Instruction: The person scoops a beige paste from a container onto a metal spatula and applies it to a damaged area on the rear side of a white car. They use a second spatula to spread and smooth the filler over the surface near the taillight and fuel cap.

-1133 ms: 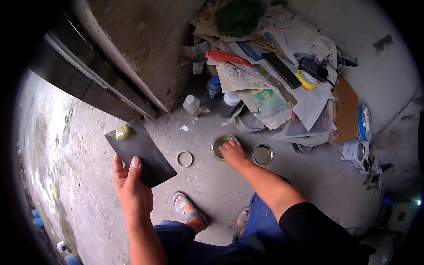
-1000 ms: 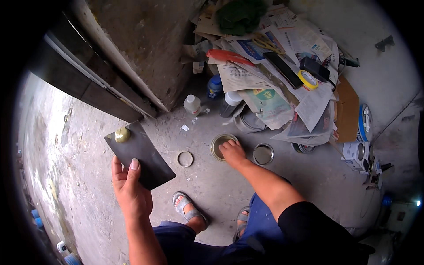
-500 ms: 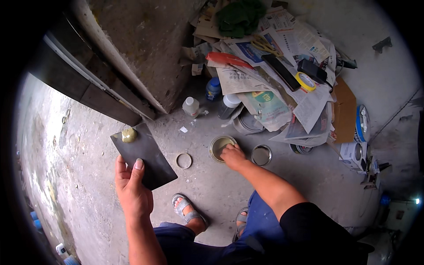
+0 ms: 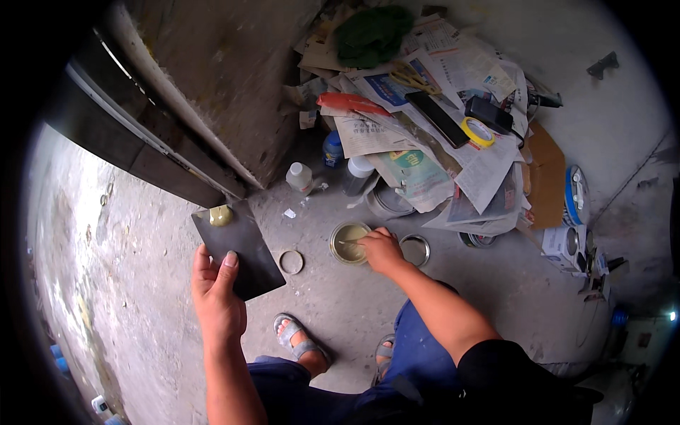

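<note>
My left hand (image 4: 219, 287) grips a dark flat rectangular board (image 4: 248, 258), thumb on top and fingers beneath. A glossy yellowish dollop of paste (image 4: 220, 215) sits near the board's far edge. My right hand (image 4: 382, 251) is closed at the right rim of an open round tin (image 4: 333, 248), which holds paste of a similar colour. A thin, pale tool (image 4: 350, 242) reaches from my right fingers into the tin; its exact kind is too small to tell. Beside that hand stands a smaller round tin (image 4: 415, 250), and a pale ring-shaped lid (image 4: 291, 262) lies left of the open tin.
Beyond the tins stand a white-capped bottle (image 4: 299, 177), a blue bottle (image 4: 333, 149) and a grey-bodied container (image 4: 357, 176). Newspapers (image 4: 368, 133) are heaped there with yellow tape (image 4: 478, 132) and scissors (image 4: 414, 76) on top. A cardboard piece (image 4: 545, 177) leans at right. My sandalled feet are near.
The thin tool in my right hand now shows over the tin's paste, where before my fingers hid it. The board has shifted slightly right, and the whole view has shifted a little.
</note>
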Available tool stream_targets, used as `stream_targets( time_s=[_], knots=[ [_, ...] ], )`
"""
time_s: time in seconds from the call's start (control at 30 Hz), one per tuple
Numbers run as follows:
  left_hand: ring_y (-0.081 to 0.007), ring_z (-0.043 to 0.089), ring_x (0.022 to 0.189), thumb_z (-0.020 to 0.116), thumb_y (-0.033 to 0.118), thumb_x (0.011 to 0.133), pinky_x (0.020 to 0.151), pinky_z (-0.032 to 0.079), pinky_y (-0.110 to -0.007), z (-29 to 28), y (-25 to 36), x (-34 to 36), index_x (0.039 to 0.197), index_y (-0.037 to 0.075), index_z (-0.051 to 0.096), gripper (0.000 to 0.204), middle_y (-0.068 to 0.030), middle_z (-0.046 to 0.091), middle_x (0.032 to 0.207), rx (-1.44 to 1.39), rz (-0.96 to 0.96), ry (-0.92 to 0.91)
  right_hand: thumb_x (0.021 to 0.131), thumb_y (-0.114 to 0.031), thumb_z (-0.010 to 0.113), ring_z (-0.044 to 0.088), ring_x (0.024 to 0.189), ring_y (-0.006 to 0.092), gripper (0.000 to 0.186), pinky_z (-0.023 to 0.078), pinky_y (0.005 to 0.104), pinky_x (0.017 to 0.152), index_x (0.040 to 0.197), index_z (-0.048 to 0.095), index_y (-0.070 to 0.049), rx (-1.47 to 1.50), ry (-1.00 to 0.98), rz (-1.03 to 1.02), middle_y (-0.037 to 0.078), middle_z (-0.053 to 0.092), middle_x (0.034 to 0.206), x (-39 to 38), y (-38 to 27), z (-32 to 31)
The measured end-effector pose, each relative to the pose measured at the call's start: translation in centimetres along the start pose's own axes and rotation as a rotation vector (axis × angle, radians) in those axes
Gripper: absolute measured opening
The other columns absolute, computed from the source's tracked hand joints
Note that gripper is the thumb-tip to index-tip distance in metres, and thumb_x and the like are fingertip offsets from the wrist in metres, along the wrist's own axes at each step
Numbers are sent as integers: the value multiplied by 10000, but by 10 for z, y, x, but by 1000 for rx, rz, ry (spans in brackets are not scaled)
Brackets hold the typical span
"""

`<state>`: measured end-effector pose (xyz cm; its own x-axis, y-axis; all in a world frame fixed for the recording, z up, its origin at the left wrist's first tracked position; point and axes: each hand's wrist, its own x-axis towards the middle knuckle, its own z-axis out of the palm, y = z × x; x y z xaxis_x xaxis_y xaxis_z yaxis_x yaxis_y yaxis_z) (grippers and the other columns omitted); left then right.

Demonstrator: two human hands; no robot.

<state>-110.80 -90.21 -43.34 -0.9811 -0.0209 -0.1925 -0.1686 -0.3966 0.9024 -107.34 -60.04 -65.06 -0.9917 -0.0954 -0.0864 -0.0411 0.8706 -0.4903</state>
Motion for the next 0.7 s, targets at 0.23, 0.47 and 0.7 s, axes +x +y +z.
stream_targets(
  time_s=[0.23,0.47,0.7],
  knots=[
    [-115,558,996,541,16,913,919,404,-260,2,-9,8,1245,3,473,339,-62,610,1102,112,-104,-101,810,-57,585,554,945,307,183,447,392,857,967,681,-55,324,217,13,106,652,964,-21,-5,-52],
    [-207,547,1074,543,42,908,939,423,-305,1,-50,18,1369,-59,348,511,-155,552,1201,462,-324,-149,816,-10,615,592,979,248,182,467,335,850,984,678,-40,521,296,-38,90,660,1000,-44,-40,-128],
    [-178,541,1055,554,57,910,941,406,-288,17,-58,17,1326,-27,420,445,-117,592,1154,475,-382,-324,778,77,627,630,901,236,181,498,324,792,936,655,-5,704,430,-324,115,656,963,-58,-73,-198]
  ],
)
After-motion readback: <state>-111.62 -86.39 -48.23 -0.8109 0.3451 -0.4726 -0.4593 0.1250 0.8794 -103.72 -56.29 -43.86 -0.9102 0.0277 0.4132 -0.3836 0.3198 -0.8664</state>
